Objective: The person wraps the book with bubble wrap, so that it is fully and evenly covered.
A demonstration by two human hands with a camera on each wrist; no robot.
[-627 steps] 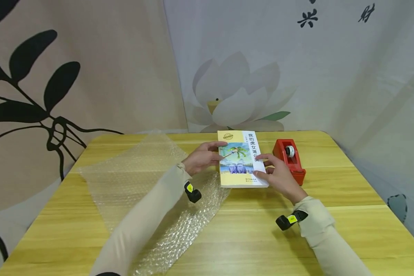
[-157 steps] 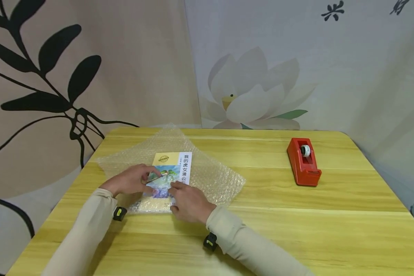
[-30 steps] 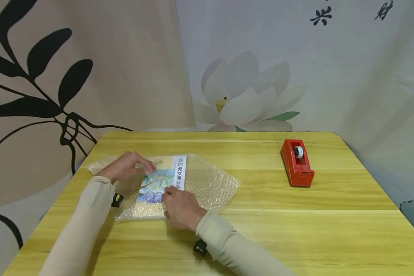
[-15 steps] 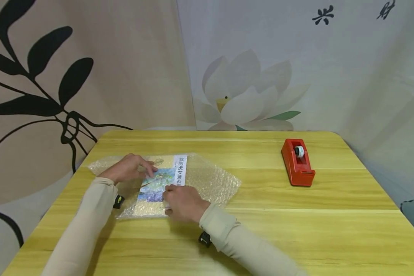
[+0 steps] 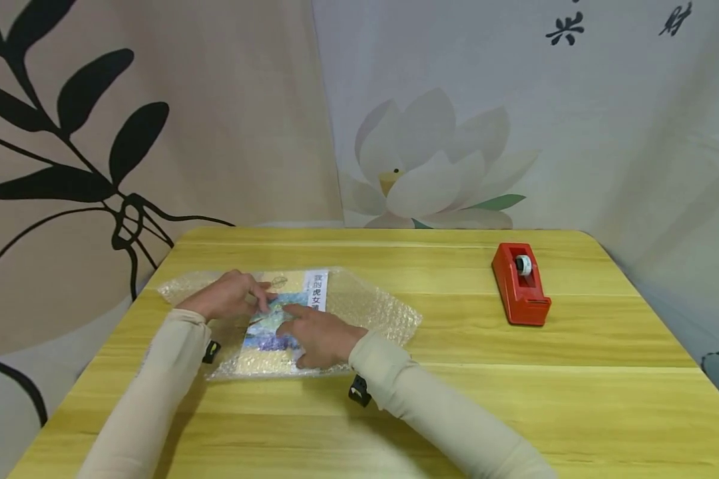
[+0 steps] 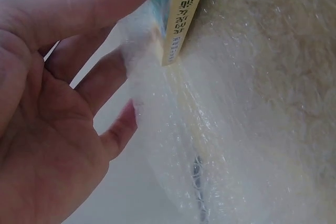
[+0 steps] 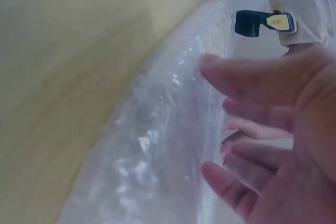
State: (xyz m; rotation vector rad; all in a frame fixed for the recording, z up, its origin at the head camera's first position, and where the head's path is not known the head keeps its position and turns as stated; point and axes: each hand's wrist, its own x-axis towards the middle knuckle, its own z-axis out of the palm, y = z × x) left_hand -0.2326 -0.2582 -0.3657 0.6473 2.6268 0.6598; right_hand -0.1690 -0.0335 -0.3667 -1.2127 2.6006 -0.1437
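Observation:
A paperback book (image 5: pixel 272 322) with a blue picture and a white title strip lies within clear bubble wrap (image 5: pixel 374 309) on the left half of the table. Hazy film covers much of its cover, while the spine end (image 6: pixel 184 19) shows bare in the left wrist view. My left hand (image 5: pixel 230 296) is over the book's left side, its fingers extended and a fingertip touching the cover. Lower right, my right hand (image 5: pixel 322 336) rests on the wrap over the book with fingers spread. In the right wrist view its fingertips (image 7: pixel 212 66) lie against the wrap.
A red tape dispenser (image 5: pixel 521 286) with a white roll stands at the table's back right. The wooden table (image 5: pixel 455 399) meets a printed curtain (image 5: pixel 245 120) behind it. Loose corners of wrap stick out left and right of the book.
The book, first held in both hands, went onto the wrap; the near and far corners were folded over it. In the last half second my right fingers spread and moved slightly farther up.

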